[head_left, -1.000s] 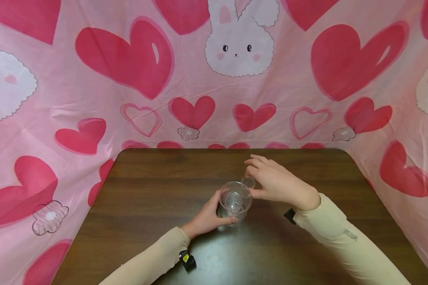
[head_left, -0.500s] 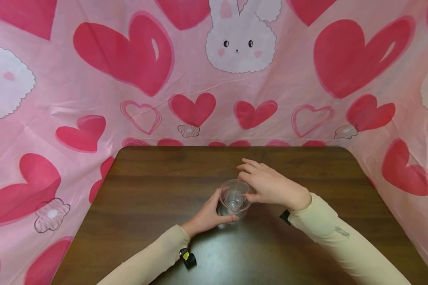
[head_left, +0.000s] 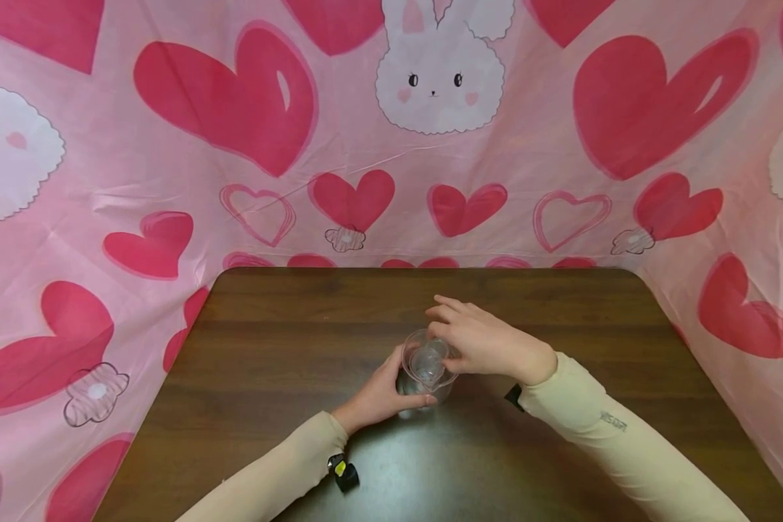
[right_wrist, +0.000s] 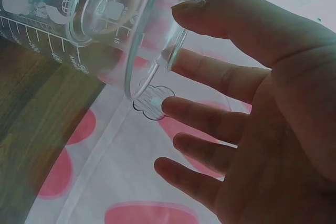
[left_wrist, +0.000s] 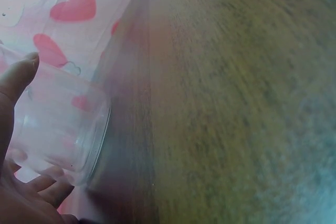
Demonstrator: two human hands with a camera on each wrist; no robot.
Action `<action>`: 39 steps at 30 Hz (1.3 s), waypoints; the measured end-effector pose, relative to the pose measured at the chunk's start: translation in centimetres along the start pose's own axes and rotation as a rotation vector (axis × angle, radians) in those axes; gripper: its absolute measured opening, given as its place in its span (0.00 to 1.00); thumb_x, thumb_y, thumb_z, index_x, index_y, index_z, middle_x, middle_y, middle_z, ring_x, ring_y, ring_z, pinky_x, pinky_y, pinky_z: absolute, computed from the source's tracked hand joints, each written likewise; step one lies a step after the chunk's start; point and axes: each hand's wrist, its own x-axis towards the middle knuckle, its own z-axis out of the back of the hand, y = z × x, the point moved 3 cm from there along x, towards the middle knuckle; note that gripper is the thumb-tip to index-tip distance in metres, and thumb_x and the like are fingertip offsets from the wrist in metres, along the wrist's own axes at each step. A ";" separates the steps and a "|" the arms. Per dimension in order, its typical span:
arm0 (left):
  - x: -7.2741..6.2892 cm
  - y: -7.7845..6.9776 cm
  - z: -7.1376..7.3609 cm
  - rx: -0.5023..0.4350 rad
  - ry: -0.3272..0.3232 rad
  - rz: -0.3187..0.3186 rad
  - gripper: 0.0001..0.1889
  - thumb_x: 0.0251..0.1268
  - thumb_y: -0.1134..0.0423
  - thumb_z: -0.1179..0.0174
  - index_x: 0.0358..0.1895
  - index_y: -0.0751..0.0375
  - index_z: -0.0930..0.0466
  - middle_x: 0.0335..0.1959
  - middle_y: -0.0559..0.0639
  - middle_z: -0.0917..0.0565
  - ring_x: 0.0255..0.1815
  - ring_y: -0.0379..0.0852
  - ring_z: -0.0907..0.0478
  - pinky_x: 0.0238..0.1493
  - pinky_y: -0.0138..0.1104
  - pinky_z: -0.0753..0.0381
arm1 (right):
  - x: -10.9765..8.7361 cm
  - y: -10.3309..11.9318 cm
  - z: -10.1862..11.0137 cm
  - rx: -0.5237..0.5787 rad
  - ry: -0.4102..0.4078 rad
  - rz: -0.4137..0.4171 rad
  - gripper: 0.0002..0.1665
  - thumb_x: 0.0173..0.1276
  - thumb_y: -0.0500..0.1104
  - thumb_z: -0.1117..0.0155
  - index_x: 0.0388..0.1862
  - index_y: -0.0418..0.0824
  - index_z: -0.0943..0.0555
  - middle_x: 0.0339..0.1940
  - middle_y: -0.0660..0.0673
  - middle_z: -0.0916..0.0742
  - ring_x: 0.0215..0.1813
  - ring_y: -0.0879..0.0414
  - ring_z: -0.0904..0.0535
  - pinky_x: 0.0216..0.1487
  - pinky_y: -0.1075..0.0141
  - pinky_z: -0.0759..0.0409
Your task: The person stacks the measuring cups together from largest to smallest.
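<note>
A large clear glass beaker (right_wrist: 39,11) with white printed markings stands on the table. My left hand (head_left: 375,399) grips its side, thumb in front, and in the left wrist view the fingers wrap round the beaker's wall (left_wrist: 58,114). Inside it another clear vessel shows as a ring in the head view; its exact shape is hard to make out. My right hand (head_left: 483,341) pinches the rim of a small graduated beaker (right_wrist: 118,24) between thumb and index finger. This small beaker reaches through the large beaker's mouth, its rim above the large one's. The other right fingers are spread apart.
The dark wooden table (head_left: 287,326) extends around both hands. Pink cloth (head_left: 365,152) with hearts and rabbits hangs behind the table and at both sides. A black strap piece (head_left: 344,475) hangs at my left wrist.
My right hand has moved left and slightly down, bringing the small beaker from beside the large beaker's rim into its mouth. My left hand keeps its grip.
</note>
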 end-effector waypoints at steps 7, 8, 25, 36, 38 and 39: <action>0.0 0.0 0.0 -0.011 0.002 -0.004 0.51 0.58 0.49 0.22 0.80 0.49 0.44 0.74 0.50 0.29 0.71 0.49 0.29 0.71 0.52 0.32 | 0.3 0.1 -0.3 0.006 -0.008 0.019 0.24 0.57 0.43 0.16 0.50 0.40 0.16 0.65 0.34 0.19 0.77 0.30 0.35 0.69 0.36 0.29; -0.1 0.1 0.0 -0.016 0.004 -0.005 0.51 0.58 0.49 0.22 0.81 0.48 0.45 0.74 0.49 0.30 0.71 0.49 0.30 0.71 0.52 0.32 | 0.4 0.2 -0.4 0.006 -0.005 0.023 0.24 0.57 0.43 0.16 0.50 0.40 0.16 0.65 0.34 0.19 0.77 0.30 0.35 0.69 0.36 0.29; 0.0 0.1 0.1 -0.021 0.000 -0.021 0.52 0.58 0.49 0.21 0.81 0.47 0.46 0.75 0.48 0.30 0.72 0.48 0.30 0.71 0.52 0.32 | 0.9 0.1 -1.1 -0.006 0.024 0.034 0.24 0.58 0.41 0.16 0.52 0.41 0.16 0.66 0.34 0.19 0.78 0.32 0.36 0.69 0.37 0.29; -0.1 0.1 0.1 -0.019 0.003 -0.011 0.51 0.58 0.49 0.21 0.81 0.48 0.44 0.73 0.49 0.29 0.72 0.48 0.30 0.71 0.52 0.32 | 1.3 -0.2 -2.1 -0.066 0.041 0.039 0.24 0.58 0.41 0.16 0.52 0.41 0.15 0.65 0.35 0.19 0.77 0.32 0.34 0.68 0.38 0.28; -0.1 0.2 0.1 -0.025 0.006 -0.009 0.51 0.58 0.48 0.22 0.81 0.47 0.45 0.74 0.49 0.29 0.72 0.49 0.30 0.71 0.52 0.32 | 1.3 -0.2 -2.3 -0.069 0.053 0.036 0.25 0.58 0.41 0.16 0.54 0.41 0.15 0.65 0.34 0.19 0.78 0.33 0.34 0.68 0.37 0.28; -0.1 0.2 0.1 -0.029 0.008 -0.009 0.51 0.58 0.48 0.22 0.81 0.47 0.45 0.74 0.50 0.29 0.72 0.49 0.30 0.71 0.52 0.32 | 1.3 -0.2 -2.4 -0.072 0.057 0.036 0.25 0.58 0.41 0.16 0.54 0.41 0.15 0.66 0.34 0.19 0.78 0.33 0.34 0.68 0.37 0.28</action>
